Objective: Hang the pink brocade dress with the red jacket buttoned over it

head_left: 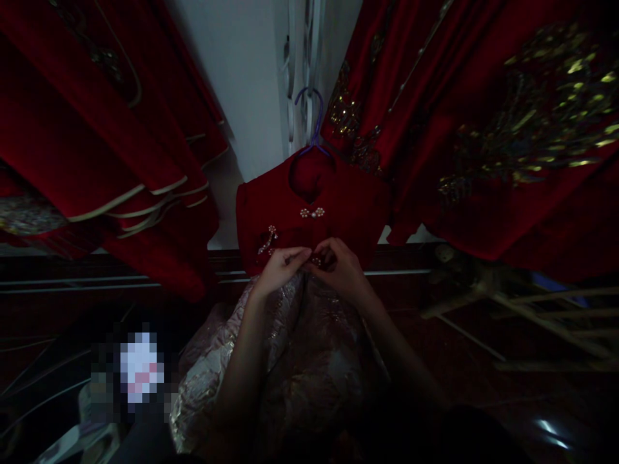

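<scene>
A red sleeveless top (271, 193) hangs from a purple hanger (316, 119). A beaded fastener (312, 212) sits across its front below the neck opening. A beaded floral ornament (269, 238) decorates one side of the chest. My left hand (283, 267) and my right hand (341, 269) meet at the middle of the front, low on the top. Both are closed, thumbs and fingertips pinching at the front edges beside another beaded fastener (316, 261), partly hidden by my fingers. A shiny pale skirt (285, 316) with a crinkled pattern hangs below, behind my forearms.
Red garments with pale edging (159, 129) hang at the left. More red garments with gold sequins (551, 116) hang at the right. A wooden frame (532, 309) stands low on the right. A pale wall (232, 71) is behind. A blurred bright patch (141, 367) is at lower left.
</scene>
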